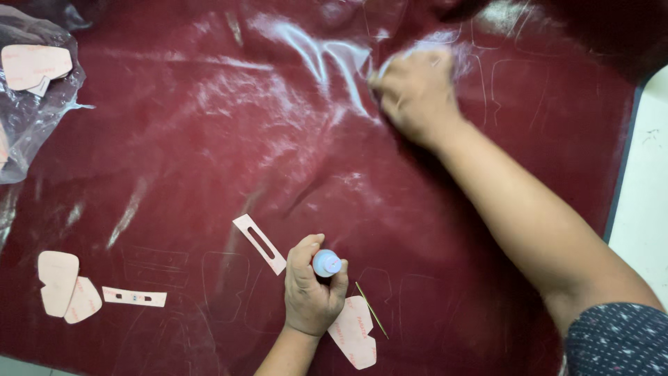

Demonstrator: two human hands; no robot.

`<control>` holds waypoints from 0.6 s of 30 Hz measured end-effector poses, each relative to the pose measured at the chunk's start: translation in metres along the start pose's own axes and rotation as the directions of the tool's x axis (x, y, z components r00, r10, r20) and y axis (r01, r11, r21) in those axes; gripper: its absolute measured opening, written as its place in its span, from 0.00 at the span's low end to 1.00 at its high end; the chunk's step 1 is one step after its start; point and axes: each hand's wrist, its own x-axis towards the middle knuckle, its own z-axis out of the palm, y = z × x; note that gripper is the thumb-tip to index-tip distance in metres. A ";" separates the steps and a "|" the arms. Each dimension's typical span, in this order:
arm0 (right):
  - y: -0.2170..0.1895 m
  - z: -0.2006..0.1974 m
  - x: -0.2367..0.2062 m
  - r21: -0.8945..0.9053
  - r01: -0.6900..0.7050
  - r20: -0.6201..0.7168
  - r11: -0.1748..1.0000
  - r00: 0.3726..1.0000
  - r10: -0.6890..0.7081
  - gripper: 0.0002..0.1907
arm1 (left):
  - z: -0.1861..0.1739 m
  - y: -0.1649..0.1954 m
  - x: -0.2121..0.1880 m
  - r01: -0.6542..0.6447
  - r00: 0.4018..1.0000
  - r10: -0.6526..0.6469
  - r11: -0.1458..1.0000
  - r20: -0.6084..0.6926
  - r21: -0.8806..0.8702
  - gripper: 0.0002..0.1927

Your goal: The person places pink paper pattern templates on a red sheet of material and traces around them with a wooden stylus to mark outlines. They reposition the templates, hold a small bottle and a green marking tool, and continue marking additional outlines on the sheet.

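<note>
Nearest, at six o'clock: left hand (pixel 311 292) curled tight round a small pale-blue capped bottle (pixel 326 263), upright on the glossy dark-red leather sheet (pixel 209 139). Up at one o'clock, right hand (pixel 416 94) bunched, blurred, rubbing the hide; grip contents impossible to tell. Could tip the bottle and stain the hide. Just beside it: pink slotted card template (pixel 259 244), rounded pink pattern piece (pixel 355 333), thin yellow-green stick (pixel 371 310). Faint traced outlines, wrinkled sheen.
</note>
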 end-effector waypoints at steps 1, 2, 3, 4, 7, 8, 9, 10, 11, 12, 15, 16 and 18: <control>-0.001 0.001 -0.002 0.003 -0.050 0.023 0.999 0.999 0.050 0.09 | 0.000 0.000 0.001 -0.006 1.000 0.006 1.000 -0.003 0.002 0.32; -0.003 0.000 -0.004 0.005 -0.100 0.048 0.995 0.994 0.100 0.09 | 0.000 0.000 0.001 -0.011 1.000 0.011 1.000 -0.004 0.005 0.32; -0.005 -0.001 -0.007 0.008 -0.153 0.074 0.988 0.986 0.152 0.09 | -0.001 0.000 0.000 -0.014 1.000 0.014 1.000 -0.004 0.010 0.32; -0.008 -0.002 -0.008 -0.005 -0.181 0.062 0.983 0.981 0.181 0.09 | -0.001 0.000 0.000 -0.020 1.000 0.020 1.000 -0.005 0.014 0.32; -0.017 -0.010 -0.011 0.051 -0.164 0.043 0.985 0.986 0.162 0.10 | -0.001 0.000 0.001 -0.009 1.000 0.009 1.000 -0.001 0.006 0.32; -0.019 -0.013 -0.011 0.138 -0.087 0.051 0.987 0.995 0.081 0.11 | -0.001 0.001 0.001 0.005 1.000 -0.005 1.000 0.000 0.001 0.32; -0.022 -0.015 -0.012 0.224 -0.012 0.055 0.975 0.999 0.000 0.12 | -0.001 0.000 0.002 -0.011 1.000 0.011 1.000 -0.005 0.008 0.32; -0.022 -0.017 -0.011 0.140 -0.080 0.020 0.987 0.997 0.078 0.10 | -0.001 0.000 0.002 -0.026 1.000 0.026 1.000 -0.009 0.016 0.32; -0.022 -0.018 -0.012 0.059 -0.153 -0.017 0.986 0.988 0.154 0.09 | -0.001 0.000 0.001 -0.038 0.999 0.038 0.999 -0.010 0.025 0.32; -0.023 -0.018 -0.013 -0.022 -0.229 -0.060 0.973 0.972 0.227 0.09 | -0.001 0.001 0.000 -0.031 0.999 0.031 0.999 -0.008 0.020 0.32; -0.025 -0.016 -0.019 0.009 -0.148 0.122 0.989 0.982 0.145 0.11 | -0.001 -0.001 0.000 -0.021 1.000 0.021 1.000 -0.005 0.006 0.32; -0.027 -0.015 -0.022 0.042 -0.113 0.080 0.993 0.991 0.110 0.10 | -0.001 -0.001 0.000 -0.006 1.000 0.006 1.000 0.003 -0.001 0.32; -0.029 -0.015 -0.028 0.103 -0.041 -0.012 0.994 0.999 0.042 0.10 | -0.001 -0.002 0.000 -0.003 1.000 0.003 1.000 0.004 0.001 0.32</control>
